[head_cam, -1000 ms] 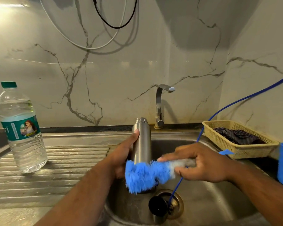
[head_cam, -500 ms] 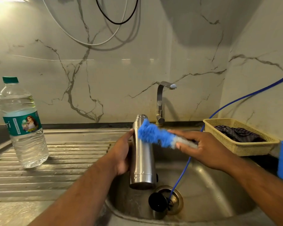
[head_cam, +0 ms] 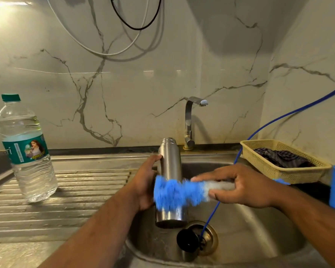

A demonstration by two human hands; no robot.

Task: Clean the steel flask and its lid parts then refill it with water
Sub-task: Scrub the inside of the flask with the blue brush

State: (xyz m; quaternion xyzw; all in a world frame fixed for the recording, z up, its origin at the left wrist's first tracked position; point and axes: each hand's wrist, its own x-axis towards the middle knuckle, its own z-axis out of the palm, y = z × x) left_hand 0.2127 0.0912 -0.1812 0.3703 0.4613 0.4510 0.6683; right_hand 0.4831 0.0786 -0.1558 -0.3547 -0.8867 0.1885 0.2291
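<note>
Over the sink [head_cam: 269, 229], my left hand [head_cam: 143, 184] is wrapped round the upright flask [head_cam: 170, 157] while my right hand [head_cam: 244, 188], clamped on the brush [head_cam: 172, 194], has swept its bristles from the neck down to the lower half, so I judge the outside scrub is mid-stroke, with the tap [head_cam: 189, 120] behind the sink showing no water.
</note>
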